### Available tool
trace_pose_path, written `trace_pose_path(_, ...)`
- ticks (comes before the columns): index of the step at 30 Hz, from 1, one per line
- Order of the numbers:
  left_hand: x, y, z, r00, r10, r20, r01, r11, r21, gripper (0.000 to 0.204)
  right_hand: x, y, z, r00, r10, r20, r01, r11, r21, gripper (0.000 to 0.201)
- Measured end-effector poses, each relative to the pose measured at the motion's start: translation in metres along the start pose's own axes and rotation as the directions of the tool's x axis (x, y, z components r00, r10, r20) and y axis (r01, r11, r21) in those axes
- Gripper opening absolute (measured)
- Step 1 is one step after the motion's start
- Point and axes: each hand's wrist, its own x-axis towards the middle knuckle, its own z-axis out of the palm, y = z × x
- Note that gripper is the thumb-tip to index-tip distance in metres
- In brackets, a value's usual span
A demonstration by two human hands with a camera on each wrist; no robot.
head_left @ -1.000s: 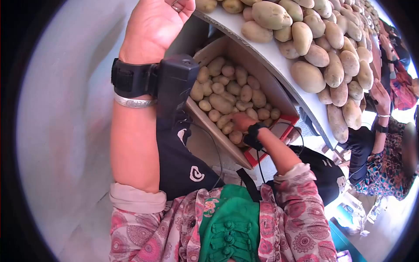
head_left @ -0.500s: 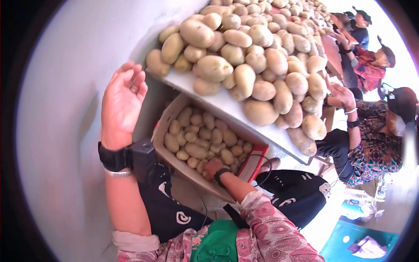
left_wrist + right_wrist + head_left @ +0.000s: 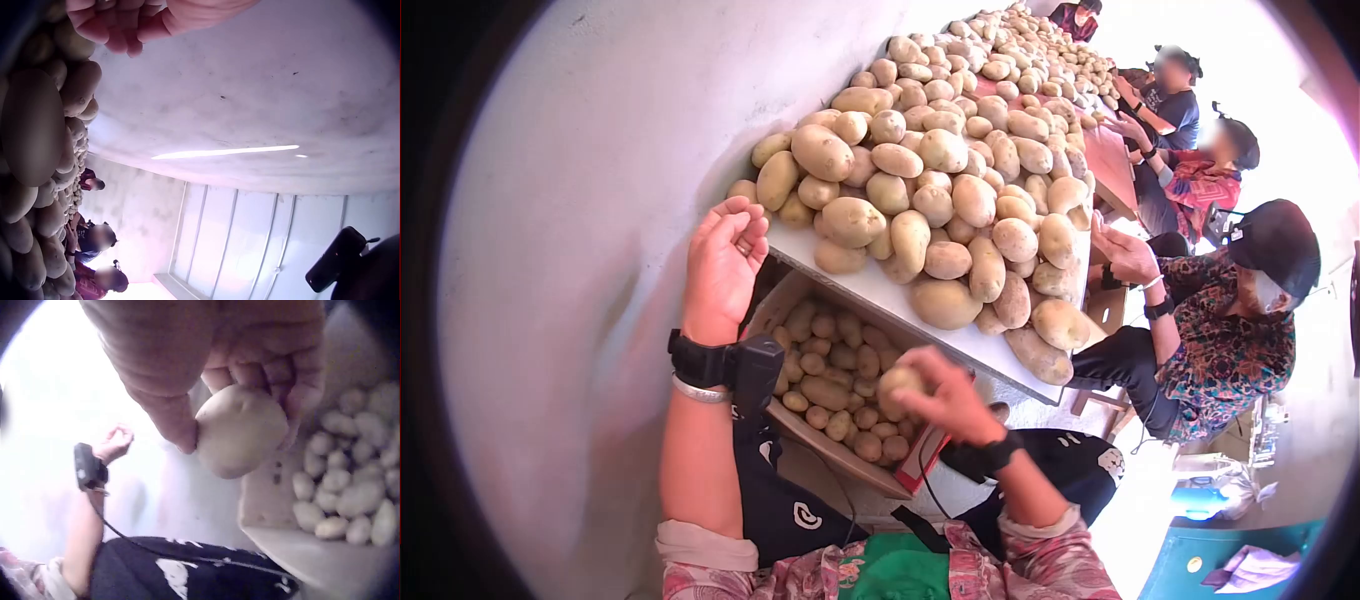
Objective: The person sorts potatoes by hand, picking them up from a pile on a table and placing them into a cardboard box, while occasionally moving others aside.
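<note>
In the head view my right hand (image 3: 955, 400) is raised over a cardboard box (image 3: 845, 463), pinching a potato (image 3: 897, 391) between thumb and fingers. The right wrist view shows that potato (image 3: 240, 432) as small, pale and rounded, with the thumb on one side and fingertips on the other. Several potatoes (image 3: 825, 392) lie inside the box. My left hand (image 3: 722, 268) is lifted beside the table's near corner, fingers loosely bent and nothing in them. Close by it, larger potatoes (image 3: 852, 222) are heaped on the white tabletop (image 3: 880, 292).
A pale wall (image 3: 580, 250) runs along the left. Across the table's right side sits a person in a patterned shirt (image 3: 1225, 330), with other people farther back. A cable (image 3: 181, 555) crosses my dark trousers (image 3: 125, 569). A teal surface (image 3: 1200, 555) stands at lower right.
My right hand has come up out of the box with a potato. The head view has tilted up, showing more of the table and people. My left hand stays raised with nothing in it.
</note>
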Motion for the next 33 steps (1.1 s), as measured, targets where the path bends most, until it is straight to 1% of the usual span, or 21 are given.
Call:
trace_pose_path(1, -0.001, -0.001, 0.003, 1.0, -0.002, -0.001, 0.002, 1.0, 0.003, 0.017, 0.004, -0.016, -0.016, 0.983, -0.156, -0.095, 0.151, 0.987, -0.057, 0.038)
trace_pose_path(2, -0.002, -0.004, 0.005, 1.0, -0.005, 0.0, 0.005, 1.0, 0.001, 0.017, 0.009, -0.036, -0.035, 0.948, -0.269, -0.172, 0.234, 0.952, -0.199, 0.039)
trace_pose_path(3, -0.002, -0.007, 0.005, 1.0, -0.005, 0.001, 0.005, 1.0, -0.005, 0.017, 0.017, -0.052, -0.051, 0.91, -0.361, -0.204, 0.283, 0.901, -0.329, 0.039)
trace_pose_path(4, -0.001, -0.01, 0.005, 1.0, -0.011, 0.003, 0.011, 1.0, -0.009, 0.017, 0.025, -0.067, -0.062, 0.882, -0.37, -0.292, 0.264, 0.901, -0.344, 0.04)
trace_pose_path(6, 0.002, -0.01, 0.003, 1.0, -0.004, 0.003, 0.004, 1.0, -0.002, 0.017, 0.05, -0.079, -0.083, 0.78, -0.548, -0.301, 0.346, 0.78, -0.522, 0.039)
trace_pose_path(7, 0.002, -0.011, 0.003, 1.0, -0.021, -0.01, 0.021, 1.0, 0.004, 0.017, 0.061, -0.085, -0.086, 0.779, -0.552, -0.298, 0.354, 0.779, -0.517, 0.039)
trace_pose_path(9, 0.002, -0.014, 0.006, 0.998, -0.048, -0.028, 0.048, 0.999, 0.002, 0.017, 0.075, -0.093, -0.093, 0.849, -0.445, -0.285, 0.233, 0.799, -0.555, 0.039)
trace_pose_path(10, 0.001, -0.013, 0.006, 0.999, -0.041, -0.016, 0.041, 0.999, 0.01, 0.018, 0.082, -0.089, -0.097, 0.855, -0.434, -0.283, 0.224, 0.803, -0.553, 0.039)
trace_pose_path(12, 0.002, -0.01, 0.008, 0.999, -0.035, -0.023, 0.036, 0.999, 0.027, 0.018, 0.1, -0.077, -0.102, 0.832, -0.512, -0.215, 0.288, 0.729, -0.621, 0.038)
trace_pose_path(13, 0.004, -0.009, 0.01, 1.0, -0.022, -0.007, 0.022, 0.999, 0.027, 0.019, 0.106, -0.075, -0.104, 0.864, -0.464, -0.197, 0.228, 0.709, -0.668, 0.037)
trace_pose_path(15, 0.007, -0.01, 0.0, 0.998, -0.021, 0.053, 0.019, 0.999, 0.036, 0.017, 0.118, -0.062, -0.103, 0.808, -0.574, -0.135, 0.301, 0.597, -0.744, 0.032)
trace_pose_path(17, 0.007, -0.008, -0.002, 0.999, -0.03, 0.026, 0.028, 0.999, 0.046, 0.016, 0.124, -0.052, -0.101, 0.763, -0.64, -0.088, 0.267, 0.436, -0.859, 0.027)
trace_pose_path(19, 0.007, -0.005, 0.001, 0.998, -0.038, 0.046, 0.035, 0.998, 0.058, 0.016, 0.122, -0.056, -0.099, 0.856, -0.493, -0.153, 0.222, 0.62, -0.753, 0.024)
trace_pose_path(22, 0.006, -0.007, 0.004, 1.0, -0.008, 0.017, 0.007, 0.997, 0.07, 0.019, 0.12, -0.055, -0.1, 0.856, -0.493, -0.158, 0.22, 0.623, -0.751, 0.024)
trace_pose_path(24, 0.006, -0.008, 0.005, 1.0, -0.012, 0.019, 0.011, 0.997, 0.076, 0.019, 0.118, -0.057, -0.097, 0.763, -0.622, -0.175, 0.256, 0.539, -0.802, 0.026)
trace_pose_path(25, 0.007, -0.008, 0.004, 1.0, -0.002, 0.023, 0.0, 0.997, 0.079, 0.019, 0.113, -0.068, -0.095, 0.754, -0.64, -0.146, 0.289, 0.524, -0.801, 0.028)
trace_pose_path(27, 0.017, -0.008, -0.009, 1.0, -0.019, 0.02, 0.018, 0.998, 0.064, 0.02, 0.094, -0.089, -0.082, 0.676, -0.719, -0.161, 0.382, 0.529, -0.758, 0.026)
trace_pose_path(29, 0.036, -0.008, -0.029, 0.987, -0.096, 0.133, 0.099, 0.995, -0.02, 0.02, 0.066, -0.101, -0.063, 0.779, -0.588, -0.216, 0.382, 0.719, -0.58, 0.023)
trace_pose_path(30, 0.033, -0.006, -0.025, 0.992, -0.088, 0.089, 0.091, 0.996, -0.021, 0.021, 0.054, -0.097, -0.052, 0.786, -0.587, -0.193, 0.429, 0.743, -0.514, 0.019)
trace_pose_path(31, 0.025, -0.007, -0.018, 0.993, -0.085, 0.086, 0.086, 0.996, -0.018, 0.021, 0.048, -0.087, -0.043, 0.773, -0.625, -0.112, 0.531, 0.733, -0.426, 0.017)
trace_pose_path(33, 0.012, -0.009, -0.008, 0.999, -0.034, 0.023, 0.035, 0.999, -0.022, 0.008, 0.04, -0.053, -0.018, 0.886, -0.46, -0.059, 0.422, 0.853, -0.306, 0.012)
